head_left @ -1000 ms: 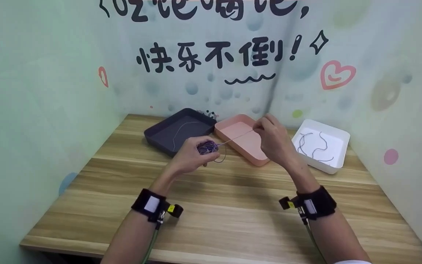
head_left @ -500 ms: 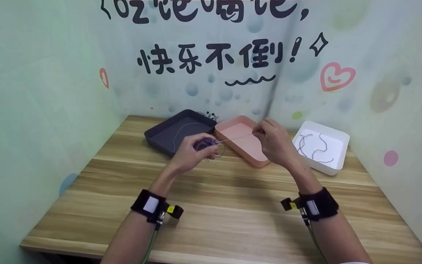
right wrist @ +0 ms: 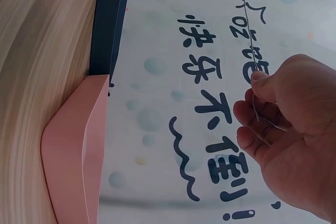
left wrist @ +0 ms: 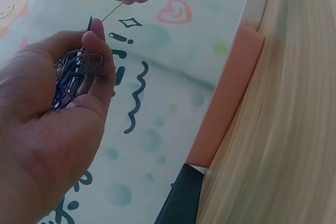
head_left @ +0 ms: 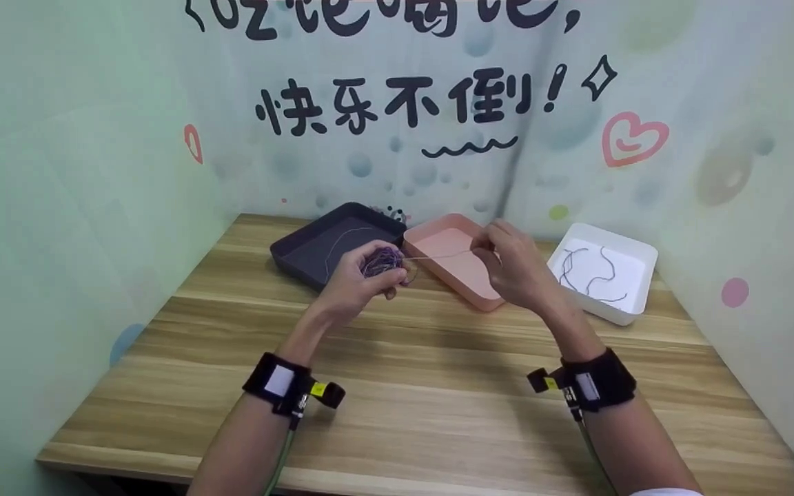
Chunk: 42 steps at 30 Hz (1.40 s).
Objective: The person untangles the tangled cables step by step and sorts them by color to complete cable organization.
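Both hands are raised above the desk (head_left: 404, 386) in the head view: the left hand (head_left: 350, 286) grips a tangled purple-blue thread bundle (head_left: 383, 260), and the right hand (head_left: 515, 267) pinches a strand (head_left: 438, 257) that runs nearly straight between the two. The step in hand looks like drawing this strand out of the tangle. The next move seems to call for a light, steady pull, with the left hand holding the rest of the bundle loosely enough for no knot to tighten. Behind the hands stand three trays. The dark tray (head_left: 309, 249) holds one pale thread (head_left: 335, 246) in a long curve; the white tray (head_left: 628, 269) holds a few short dark threads (head_left: 613, 272). The pink tray (head_left: 449, 274) lies between them, partly hidden by the right hand.

From the left wrist, the bundle sits in the fold between thumb and fingers, a loop standing out of it, and the strand rises to the right hand's fingertips. The trays show only their outer sides, so their contents cannot be told.

From the right wrist, thumb and forefinger clasp the strand, and its slack tail trails across the other fingers towards the palm. At the top edge, part of the left hand shows with a bit of the bundle.
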### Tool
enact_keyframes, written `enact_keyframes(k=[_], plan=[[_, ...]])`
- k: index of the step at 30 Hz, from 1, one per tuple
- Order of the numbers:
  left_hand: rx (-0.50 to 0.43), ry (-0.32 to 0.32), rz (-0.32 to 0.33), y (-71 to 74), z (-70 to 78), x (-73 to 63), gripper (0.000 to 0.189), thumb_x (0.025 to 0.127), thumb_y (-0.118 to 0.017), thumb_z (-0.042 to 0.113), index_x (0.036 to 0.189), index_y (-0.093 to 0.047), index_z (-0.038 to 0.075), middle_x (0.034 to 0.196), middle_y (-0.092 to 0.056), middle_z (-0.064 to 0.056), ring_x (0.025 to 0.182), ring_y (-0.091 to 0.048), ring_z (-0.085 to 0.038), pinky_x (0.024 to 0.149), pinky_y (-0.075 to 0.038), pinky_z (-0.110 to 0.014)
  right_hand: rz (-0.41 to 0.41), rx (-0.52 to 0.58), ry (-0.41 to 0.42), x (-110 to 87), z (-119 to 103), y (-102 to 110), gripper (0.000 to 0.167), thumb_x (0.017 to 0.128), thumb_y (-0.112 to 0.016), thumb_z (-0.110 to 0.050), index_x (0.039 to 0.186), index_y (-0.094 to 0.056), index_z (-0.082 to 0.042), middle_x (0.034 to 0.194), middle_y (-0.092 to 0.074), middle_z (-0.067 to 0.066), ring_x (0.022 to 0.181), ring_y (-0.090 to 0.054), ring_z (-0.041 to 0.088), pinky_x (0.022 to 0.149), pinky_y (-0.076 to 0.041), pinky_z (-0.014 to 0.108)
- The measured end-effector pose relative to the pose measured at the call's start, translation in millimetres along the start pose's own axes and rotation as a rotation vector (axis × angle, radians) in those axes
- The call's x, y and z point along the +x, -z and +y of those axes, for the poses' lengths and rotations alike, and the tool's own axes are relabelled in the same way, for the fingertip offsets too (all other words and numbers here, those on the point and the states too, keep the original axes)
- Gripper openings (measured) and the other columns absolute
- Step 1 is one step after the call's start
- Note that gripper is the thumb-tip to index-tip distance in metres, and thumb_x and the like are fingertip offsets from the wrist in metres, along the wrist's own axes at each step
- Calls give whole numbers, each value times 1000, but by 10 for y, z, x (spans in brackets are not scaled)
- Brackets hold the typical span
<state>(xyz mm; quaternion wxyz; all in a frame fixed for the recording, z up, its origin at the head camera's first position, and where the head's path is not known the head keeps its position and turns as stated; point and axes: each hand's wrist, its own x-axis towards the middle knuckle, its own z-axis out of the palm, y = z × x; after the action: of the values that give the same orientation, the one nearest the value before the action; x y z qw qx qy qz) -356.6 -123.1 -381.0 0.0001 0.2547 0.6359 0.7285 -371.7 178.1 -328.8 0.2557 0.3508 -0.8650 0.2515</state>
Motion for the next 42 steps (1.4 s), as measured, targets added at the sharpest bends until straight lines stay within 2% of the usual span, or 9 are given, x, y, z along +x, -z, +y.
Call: enact_keyframes(k=[3, 7, 14, 19, 23, 26, 28, 34, 42], plan=[[-66, 13, 6, -13, 18, 6, 20, 110, -68, 5, 129, -64, 1, 114, -76, -10, 91, -71, -14, 69, -56, -22, -3, 2, -8, 6, -1, 6, 4, 109, -67, 3, 109, -71, 1, 104, -69, 17, 96, -65, 31, 84, -56, 42], [-155, 25, 12, -30, 27, 23, 18, 116, -57, 8, 130, -62, -1, 111, -76, -13, 91, -72, -15, 69, -52, -22, -10, 8, -18, 9, -1, 27, 5, 110, -67, 3, 110, -71, 3, 106, -69, 18, 98, -66, 32, 86, -58, 43], [-147, 14, 20, -45, 17, 42, 21, 116, -53, 1, 137, -53, -4, 111, -69, -6, 94, -72, -17, 71, -53, -22, 1, 12, -19, 7, -6, 54, 6, 109, -67, 4, 112, -72, 3, 105, -71, 18, 97, -68, 31, 85, -60, 42], [-18, 0, 38, -26, -4, 49, 20, 114, -62, 5, 133, -60, 3, 113, -70, -3, 86, -60, -14, 72, -48, -24, 62, -4, 17, 3, 0, 60, 7, 107, -67, 6, 108, -72, 1, 102, -73, 19, 95, -70, 33, 83, -61, 45], [107, -9, 48, -11, -11, 42, 21, 113, -68, 10, 132, -64, 4, 118, -77, -6, 85, -58, -14, 73, -46, -24, 55, -6, -1, 0, 0, 81, 8, 107, -67, 7, 108, -72, 1, 102, -73, 19, 95, -70, 33, 84, -62, 46], [151, -16, 41, -6, -17, 38, 21, 114, -65, 10, 134, -63, 2, 122, -79, -14, 85, -54, -15, 73, -44, -23, 30, 0, -34, -3, -2, 99, 8, 107, -67, 6, 111, -73, 2, 104, -73, 19, 96, -70, 33, 84, -62, 44], [165, -18, 32, -6, -23, 39, 22, 116, -61, 11, 136, -61, 1, 121, -78, -14, 84, -52, -14, 72, -42, -23, 28, 2, -48, -6, -7, 111, 7, 108, -67, 6, 111, -73, 3, 105, -72, 19, 97, -69, 33, 85, -62, 44], [207, -36, 7, 1, -57, 41, 22, 119, -51, 7, 138, -62, 1, 105, -68, -2, 76, -46, -12, 66, -38, -22, 57, -5, -54, -18, -2, 115, 8, 108, -67, 7, 107, -73, 3, 105, -71, 19, 97, -70, 33, 84, -62, 45], [310, -92, -2, 32, -51, 41, 24, 119, -54, 8, 137, -65, -2, 105, -69, 0, 77, -50, -11, 67, -42, -21, 70, -48, -60, -9, 3, 108, 8, 108, -66, 9, 107, -71, 3, 106, -68, 18, 97, -71, 33, 85, -65, 46]])
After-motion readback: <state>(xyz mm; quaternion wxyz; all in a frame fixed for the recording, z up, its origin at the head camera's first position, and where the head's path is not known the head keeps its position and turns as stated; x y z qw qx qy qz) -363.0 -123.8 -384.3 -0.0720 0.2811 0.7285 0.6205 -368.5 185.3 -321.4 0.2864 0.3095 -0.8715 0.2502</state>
